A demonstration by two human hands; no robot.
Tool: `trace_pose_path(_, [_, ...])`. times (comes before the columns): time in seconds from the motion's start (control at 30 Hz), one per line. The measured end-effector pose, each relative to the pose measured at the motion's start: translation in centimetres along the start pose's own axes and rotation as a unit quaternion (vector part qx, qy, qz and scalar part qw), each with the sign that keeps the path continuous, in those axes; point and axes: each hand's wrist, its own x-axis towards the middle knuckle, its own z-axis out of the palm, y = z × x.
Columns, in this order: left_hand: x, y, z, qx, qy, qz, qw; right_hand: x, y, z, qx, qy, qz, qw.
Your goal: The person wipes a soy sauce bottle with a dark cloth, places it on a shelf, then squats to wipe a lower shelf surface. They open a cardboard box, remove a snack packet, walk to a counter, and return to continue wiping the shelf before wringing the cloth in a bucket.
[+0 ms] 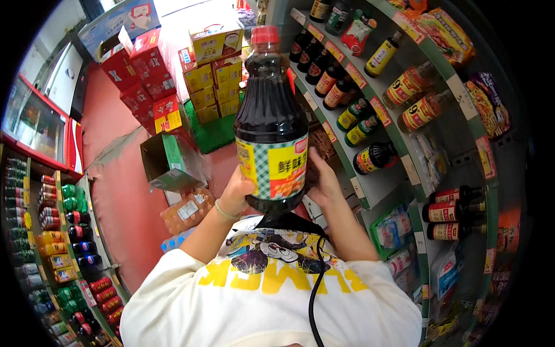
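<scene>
A large dark soy sauce bottle (272,110) with a red cap stands upright in front of my chest. Its label is yellow and red beside a green check pattern and faces me. My left hand (236,191) wraps round the lower left side of the bottle. On the opposite side, my right hand (324,178) grips it near the label's edge. Most of the fingers of both hands are hidden behind the bottle.
Shelves (370,194) with sauce bottles and packets rise close on my right. Stacked cartons (215,81) and an open green box (173,162) stand on the red floor ahead. Drink shelves (60,231) and a glass-fronted cooler (37,118) line the left.
</scene>
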Motion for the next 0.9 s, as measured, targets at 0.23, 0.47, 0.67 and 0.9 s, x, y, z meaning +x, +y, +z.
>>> trace_pose_path(0.23, [1.1,-1.4,-0.6,0.110,0.023,0.101,0.988,-1.6,3.4,0.2,0.202,-0.112,0.072,0.970])
trace_pose_path(0.47, [2.7,1.9,1.0,0.614,-0.053,0.107,0.780,-1.4,2.6,-0.4,0.186,-0.055,-0.029,0.981])
trace_pose_path(0.67, [0.8,7.4,7.8,0.406,-0.051,0.301,0.861,-0.6,1.6,-1.0,0.147,-0.103,-0.143,0.973])
trace_pose_path(0.9, [3.7,3.2,7.1,0.292,0.160,0.243,0.911,1.7,3.2,-4.0,0.095,-0.053,-0.132,0.985])
